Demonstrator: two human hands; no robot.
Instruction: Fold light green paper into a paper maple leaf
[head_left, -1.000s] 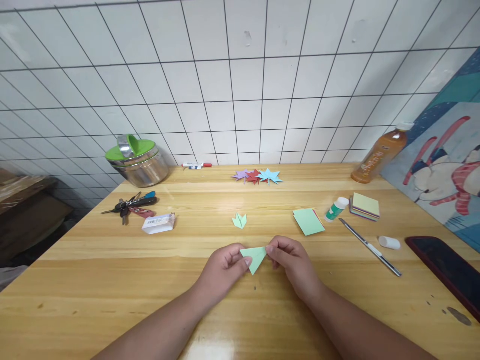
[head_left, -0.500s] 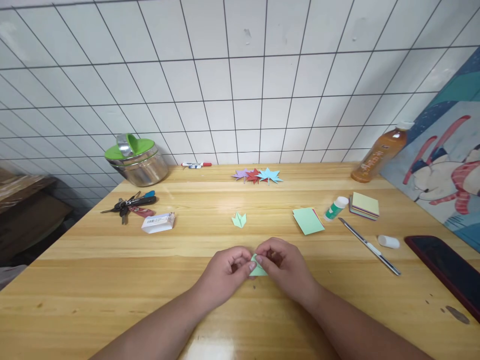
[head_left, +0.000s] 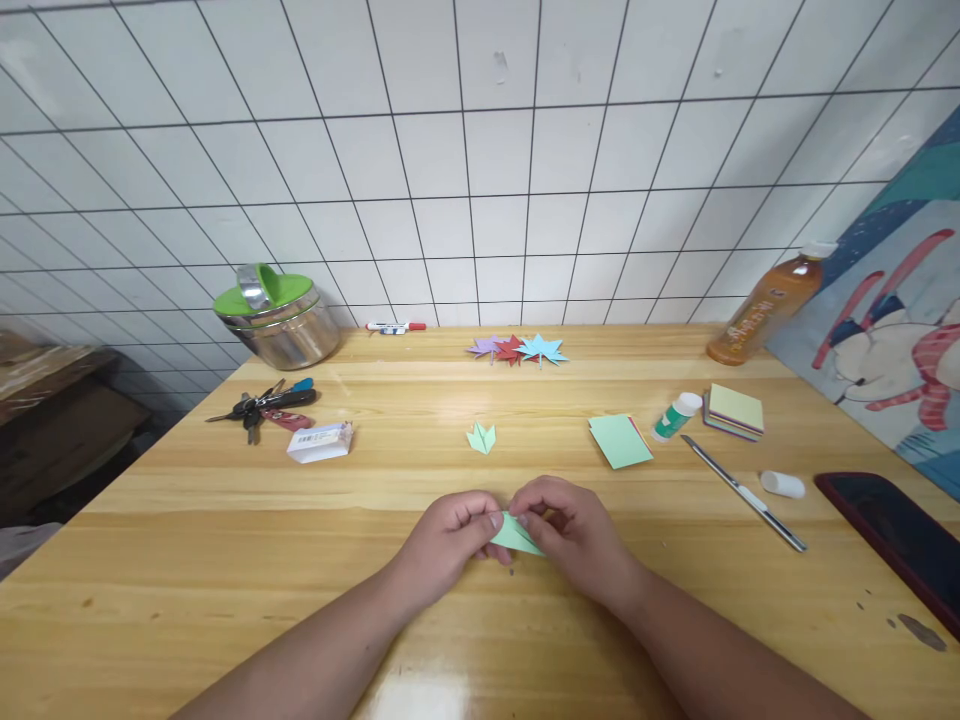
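Between my two hands is a folded piece of light green paper (head_left: 514, 535), held a little above the wooden table. My left hand (head_left: 459, 535) pinches its left side, thumb on top and fingers below. At the upper right part of the paper, my right hand (head_left: 568, 522) closes with thumb and forefinger. The fingers cover parts of the folds. Just beyond my hands lies a small folded green paper piece (head_left: 481, 438) with pointed tips. To its right rests a short stack of square paper sheets (head_left: 620, 441), green on top.
Purple, red and light blue paper leaves (head_left: 541, 349) lie near the wall. On the right are a glue stick (head_left: 676, 416), its white cap (head_left: 782, 485), a utility knife (head_left: 744, 493), a paper pad (head_left: 735, 412), phone (head_left: 892, 540) and bottle (head_left: 769, 308). Keys (head_left: 262, 406), a small box (head_left: 320, 442) and a metal pot (head_left: 281, 325) stand left.
The green paper in my hands has turned and shows as a longer strip, its lower edge now slanting down to the right. My hands stay in nearly the same place.
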